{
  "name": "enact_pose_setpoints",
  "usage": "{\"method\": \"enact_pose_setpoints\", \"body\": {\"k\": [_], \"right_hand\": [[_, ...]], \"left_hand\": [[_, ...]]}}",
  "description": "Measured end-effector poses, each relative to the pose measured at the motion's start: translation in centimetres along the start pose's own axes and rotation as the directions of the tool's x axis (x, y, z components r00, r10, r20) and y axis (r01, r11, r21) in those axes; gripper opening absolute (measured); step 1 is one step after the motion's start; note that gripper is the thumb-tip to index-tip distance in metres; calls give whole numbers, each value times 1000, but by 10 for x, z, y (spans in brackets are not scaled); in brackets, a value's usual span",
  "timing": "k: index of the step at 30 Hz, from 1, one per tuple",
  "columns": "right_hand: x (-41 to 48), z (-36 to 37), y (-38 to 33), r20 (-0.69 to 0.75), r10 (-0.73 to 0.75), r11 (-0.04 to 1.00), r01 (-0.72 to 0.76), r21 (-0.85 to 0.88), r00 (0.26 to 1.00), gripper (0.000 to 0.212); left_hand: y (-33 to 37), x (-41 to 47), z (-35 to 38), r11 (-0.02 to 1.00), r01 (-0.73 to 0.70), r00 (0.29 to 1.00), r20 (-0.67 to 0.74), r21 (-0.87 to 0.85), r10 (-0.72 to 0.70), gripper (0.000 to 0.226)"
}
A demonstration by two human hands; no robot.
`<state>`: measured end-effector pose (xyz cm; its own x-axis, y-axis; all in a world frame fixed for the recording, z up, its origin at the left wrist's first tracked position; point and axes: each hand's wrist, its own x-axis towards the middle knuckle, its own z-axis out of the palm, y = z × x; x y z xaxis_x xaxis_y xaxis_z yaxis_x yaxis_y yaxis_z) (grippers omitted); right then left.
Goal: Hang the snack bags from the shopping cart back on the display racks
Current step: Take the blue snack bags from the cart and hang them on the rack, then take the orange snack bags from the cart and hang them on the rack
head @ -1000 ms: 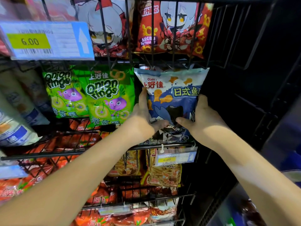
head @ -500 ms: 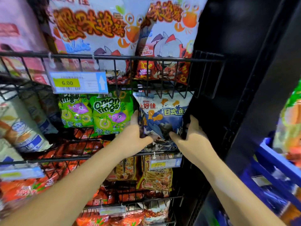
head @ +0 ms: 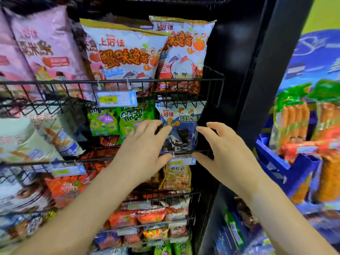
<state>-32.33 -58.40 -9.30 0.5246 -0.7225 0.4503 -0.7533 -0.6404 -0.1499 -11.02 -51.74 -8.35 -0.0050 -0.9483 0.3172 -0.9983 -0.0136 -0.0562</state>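
Black wire rack (head: 165, 80) fills most of the view, with a blue bin (head: 274, 159) of snacks off the rack's right side. Big crab bags (head: 125, 54) stand in the rack's upper tier. The blue bag (head: 182, 129) sits at the right end of the rack's middle tier, with onion ring bags (head: 128, 120) further left in that tier. Left hand (head: 145, 144) and right hand (head: 226, 148) hover in front of that tier's right end. Both are loose, fingers spread, gripping nothing; can't tell if the fingertips brush the bag. A price tag (head: 116, 99) hangs off the rack's upper rail.
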Motion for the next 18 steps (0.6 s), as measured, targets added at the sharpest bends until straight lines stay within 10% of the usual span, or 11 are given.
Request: {"method": "enact_pose_setpoints", "body": {"k": [18], "right_hand": [[-142, -44, 14, -67, 403, 910, -408, -71, 913, 59]], "left_hand": [[78, -9, 11, 883, -392, 920, -108, -259, 377, 74]]}}
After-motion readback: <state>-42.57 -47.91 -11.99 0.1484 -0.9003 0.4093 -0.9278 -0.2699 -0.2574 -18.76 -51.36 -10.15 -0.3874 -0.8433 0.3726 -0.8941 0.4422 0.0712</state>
